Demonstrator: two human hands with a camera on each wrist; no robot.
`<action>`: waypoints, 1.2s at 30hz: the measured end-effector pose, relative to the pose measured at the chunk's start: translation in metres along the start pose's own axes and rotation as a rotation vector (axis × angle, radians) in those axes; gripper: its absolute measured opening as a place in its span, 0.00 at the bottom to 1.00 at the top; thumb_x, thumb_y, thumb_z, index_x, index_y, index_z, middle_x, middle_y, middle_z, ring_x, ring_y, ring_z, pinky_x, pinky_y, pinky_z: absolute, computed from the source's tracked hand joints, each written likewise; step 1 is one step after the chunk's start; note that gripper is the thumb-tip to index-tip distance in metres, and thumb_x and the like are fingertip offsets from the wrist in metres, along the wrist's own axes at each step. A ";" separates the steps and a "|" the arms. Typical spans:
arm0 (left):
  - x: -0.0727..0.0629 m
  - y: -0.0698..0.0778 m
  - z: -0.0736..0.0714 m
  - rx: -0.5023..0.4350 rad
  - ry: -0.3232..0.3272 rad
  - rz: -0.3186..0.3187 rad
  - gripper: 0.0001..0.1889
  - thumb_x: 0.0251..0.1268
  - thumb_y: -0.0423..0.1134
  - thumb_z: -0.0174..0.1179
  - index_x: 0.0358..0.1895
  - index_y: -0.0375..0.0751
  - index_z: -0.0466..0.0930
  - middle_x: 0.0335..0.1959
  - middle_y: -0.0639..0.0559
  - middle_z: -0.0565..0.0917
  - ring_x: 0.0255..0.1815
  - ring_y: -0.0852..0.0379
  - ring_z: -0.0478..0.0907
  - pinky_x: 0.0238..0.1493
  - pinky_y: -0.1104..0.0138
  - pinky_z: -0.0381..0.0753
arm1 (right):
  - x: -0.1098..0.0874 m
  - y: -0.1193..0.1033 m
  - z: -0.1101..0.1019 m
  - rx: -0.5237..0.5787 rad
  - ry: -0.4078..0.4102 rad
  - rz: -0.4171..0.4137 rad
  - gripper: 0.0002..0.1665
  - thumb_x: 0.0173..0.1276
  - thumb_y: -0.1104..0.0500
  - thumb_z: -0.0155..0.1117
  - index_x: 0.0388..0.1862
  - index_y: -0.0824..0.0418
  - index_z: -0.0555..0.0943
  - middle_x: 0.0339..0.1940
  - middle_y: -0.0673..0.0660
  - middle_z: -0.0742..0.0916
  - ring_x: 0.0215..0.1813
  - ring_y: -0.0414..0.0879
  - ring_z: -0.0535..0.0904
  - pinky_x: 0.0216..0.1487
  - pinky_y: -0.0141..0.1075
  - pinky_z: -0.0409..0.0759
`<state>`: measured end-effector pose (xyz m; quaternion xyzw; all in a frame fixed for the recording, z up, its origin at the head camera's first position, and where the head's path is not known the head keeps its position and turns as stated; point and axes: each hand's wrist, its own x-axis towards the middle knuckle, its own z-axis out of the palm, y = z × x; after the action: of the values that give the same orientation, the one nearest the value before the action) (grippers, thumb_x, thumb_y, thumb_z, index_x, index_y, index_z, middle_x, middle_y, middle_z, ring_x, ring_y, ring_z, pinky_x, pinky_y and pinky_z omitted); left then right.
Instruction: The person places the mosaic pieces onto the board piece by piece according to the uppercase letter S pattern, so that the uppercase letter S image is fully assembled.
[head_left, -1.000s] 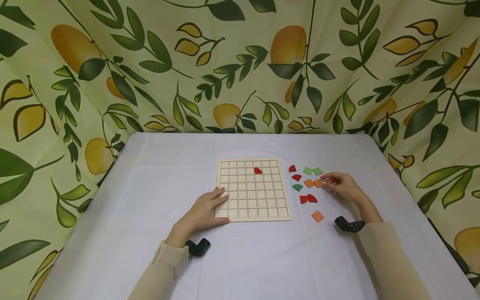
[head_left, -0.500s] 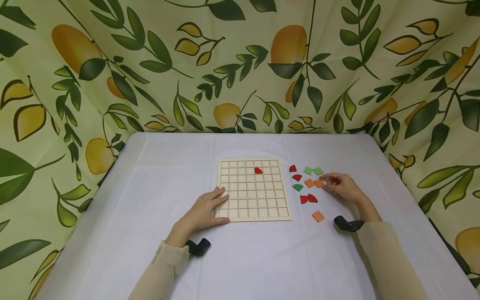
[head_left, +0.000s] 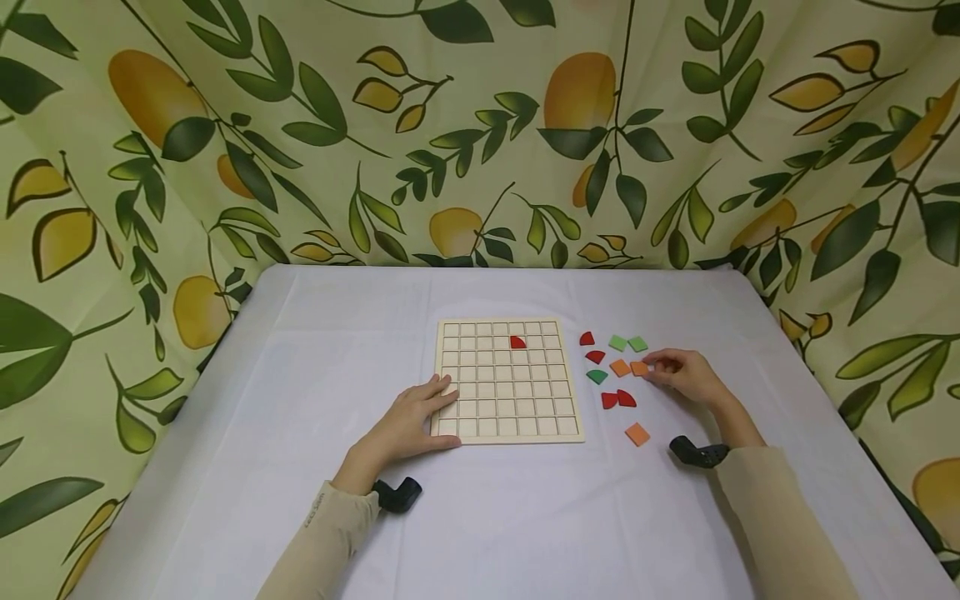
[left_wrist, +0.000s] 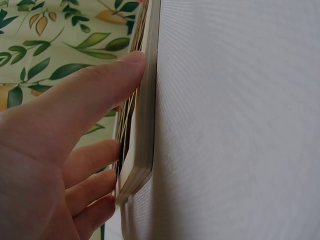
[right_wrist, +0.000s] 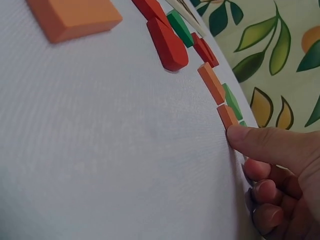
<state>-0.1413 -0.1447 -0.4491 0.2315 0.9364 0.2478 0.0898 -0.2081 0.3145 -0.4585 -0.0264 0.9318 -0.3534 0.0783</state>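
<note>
My left hand (head_left: 408,419) rests on the left edge of a pale wooden grid board (head_left: 507,408). Its thumb lies along the near edge and its fingertips on the left side; in the left wrist view the thumb (left_wrist: 100,85) lies against the board's rim. One red quarter-round tile (head_left: 517,342) sits in a cell of the grid. To the right of the board, my right hand (head_left: 684,373) pinches an orange square tile (head_left: 639,368) at its right corner. In the right wrist view the thumb covers the end of that orange tile (right_wrist: 226,115); the index finger is mostly hidden.
Another orange tile (head_left: 619,367) lies beside the pinched one, with light green squares (head_left: 617,342) behind. Several red quarter-rounds (head_left: 626,399) and a green one (head_left: 597,377) are nearby. A separate orange square (head_left: 637,434) lies nearer on the white cloth (head_left: 525,517).
My right thumb and finger have come together on the orange tile's corner. The left hand and the board have stayed in place.
</note>
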 end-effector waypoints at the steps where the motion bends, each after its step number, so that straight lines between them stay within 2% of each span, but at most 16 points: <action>1: 0.000 0.000 0.000 0.000 0.000 0.000 0.41 0.51 0.56 0.69 0.68 0.42 0.69 0.76 0.43 0.63 0.79 0.43 0.55 0.74 0.43 0.58 | 0.000 0.000 0.000 0.002 0.004 0.000 0.20 0.65 0.61 0.65 0.54 0.70 0.79 0.33 0.58 0.78 0.35 0.44 0.69 0.29 0.24 0.71; 10: 0.000 0.001 0.000 0.006 0.000 0.000 0.41 0.51 0.56 0.69 0.68 0.42 0.69 0.76 0.44 0.63 0.79 0.43 0.56 0.74 0.44 0.58 | -0.001 0.003 0.002 0.010 0.038 0.003 0.21 0.65 0.60 0.65 0.53 0.71 0.79 0.35 0.59 0.79 0.37 0.45 0.69 0.30 0.23 0.72; 18: 0.000 0.000 0.000 0.001 0.002 -0.001 0.40 0.51 0.56 0.70 0.68 0.42 0.70 0.75 0.43 0.63 0.79 0.42 0.56 0.74 0.44 0.58 | -0.001 0.001 0.002 0.011 0.059 -0.013 0.20 0.63 0.61 0.67 0.51 0.71 0.79 0.32 0.55 0.78 0.32 0.39 0.69 0.27 0.25 0.71; 26: 0.001 -0.001 0.000 0.008 -0.005 0.012 0.40 0.52 0.56 0.69 0.68 0.42 0.69 0.75 0.43 0.63 0.79 0.42 0.55 0.74 0.43 0.58 | -0.001 -0.002 0.001 0.023 0.067 -0.033 0.20 0.63 0.61 0.68 0.50 0.72 0.80 0.31 0.57 0.79 0.29 0.36 0.68 0.25 0.25 0.70; 36: 0.001 0.001 -0.001 0.028 -0.014 0.020 0.40 0.53 0.55 0.69 0.68 0.41 0.69 0.75 0.42 0.63 0.78 0.42 0.56 0.74 0.43 0.59 | 0.000 -0.013 0.007 0.028 0.062 -0.024 0.22 0.63 0.59 0.68 0.52 0.71 0.79 0.31 0.57 0.79 0.30 0.40 0.69 0.25 0.26 0.71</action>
<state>-0.1419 -0.1446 -0.4478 0.2435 0.9368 0.2341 0.0906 -0.2071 0.3008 -0.4550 -0.0257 0.9284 -0.3678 0.0456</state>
